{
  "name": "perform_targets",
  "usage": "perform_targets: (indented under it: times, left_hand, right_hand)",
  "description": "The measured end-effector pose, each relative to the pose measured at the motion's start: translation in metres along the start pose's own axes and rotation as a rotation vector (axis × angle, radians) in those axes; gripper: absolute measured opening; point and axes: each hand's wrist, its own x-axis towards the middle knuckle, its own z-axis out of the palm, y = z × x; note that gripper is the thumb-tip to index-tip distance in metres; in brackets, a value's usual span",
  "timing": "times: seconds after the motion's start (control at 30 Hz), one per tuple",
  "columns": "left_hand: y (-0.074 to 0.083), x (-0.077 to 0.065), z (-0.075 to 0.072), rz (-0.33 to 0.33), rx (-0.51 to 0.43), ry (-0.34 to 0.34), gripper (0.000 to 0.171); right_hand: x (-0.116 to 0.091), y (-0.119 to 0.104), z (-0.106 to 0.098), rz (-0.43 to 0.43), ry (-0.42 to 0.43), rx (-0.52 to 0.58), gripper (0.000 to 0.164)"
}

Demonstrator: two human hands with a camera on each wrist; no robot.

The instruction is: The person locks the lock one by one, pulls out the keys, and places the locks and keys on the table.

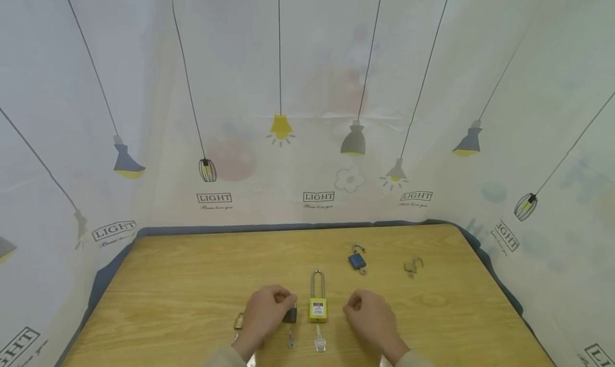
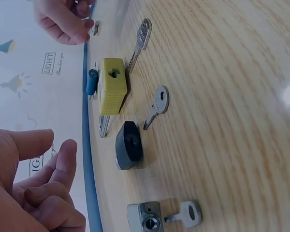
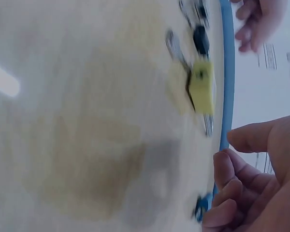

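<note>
My left hand (image 1: 266,311) hovers by a black padlock (image 2: 129,146), fingers loosely curled, with a gap between thumb and index finger. A loose key (image 2: 159,100) lies in front of that lock. To its right is a yellow long-shackle padlock (image 1: 318,309) with a label, and its key (image 1: 320,343) lies below it. My right hand (image 1: 373,318) is held to the right of the yellow padlock, fingers loosely bent and nothing between them. A small brass-coloured padlock (image 1: 238,320), partly hidden by the left hand, has a key (image 2: 188,214) at its keyhole side.
Farther back on the wooden table (image 1: 192,265) lie a blue padlock (image 1: 357,260) and a small brass-coloured padlock (image 1: 410,266), both with shackles open and keys at their bases. A lamp-print curtain (image 1: 307,169) surrounds the table's back and sides.
</note>
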Motion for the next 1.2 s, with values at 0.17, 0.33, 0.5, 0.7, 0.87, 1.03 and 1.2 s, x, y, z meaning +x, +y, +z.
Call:
perform_targets:
  times: [0.17, 0.33, 0.5, 0.7, 0.87, 1.03, 1.2]
  left_hand:
    - [0.001, 0.001, 0.000, 0.033, -0.012, -0.016, 0.018]
    - [-0.001, 0.002, 0.002, 0.061, -0.043, -0.034, 0.016]
    - [0.002, 0.004, 0.005, 0.058, -0.060, -0.035, 0.018]
    - [0.008, 0.004, 0.008, 0.050, -0.053, -0.038, 0.018]
    - [0.009, 0.004, 0.010, 0.037, -0.058, -0.039, 0.018]
    - [0.009, 0.003, 0.013, 0.036, -0.065, -0.044, 0.017]
    - [0.008, 0.001, 0.012, 0.048, -0.060, -0.028, 0.012]
  right_hand:
    - [0.025, 0.011, -0.014, 0.017, 0.073, -0.038, 0.011]
    - [0.048, 0.020, -0.020, 0.024, 0.095, -0.069, 0.020]
    - [0.067, 0.026, -0.022, 0.020, 0.105, -0.088, 0.029]
    - [0.084, 0.030, -0.019, 0.068, 0.085, -0.072, 0.040]
    - [0.097, 0.032, -0.013, 0.098, 0.081, -0.058, 0.044]
    - [0.104, 0.030, -0.011, 0.116, 0.094, -0.076, 0.046]
    - [0.107, 0.028, -0.008, 0.136, 0.082, -0.094, 0.036]
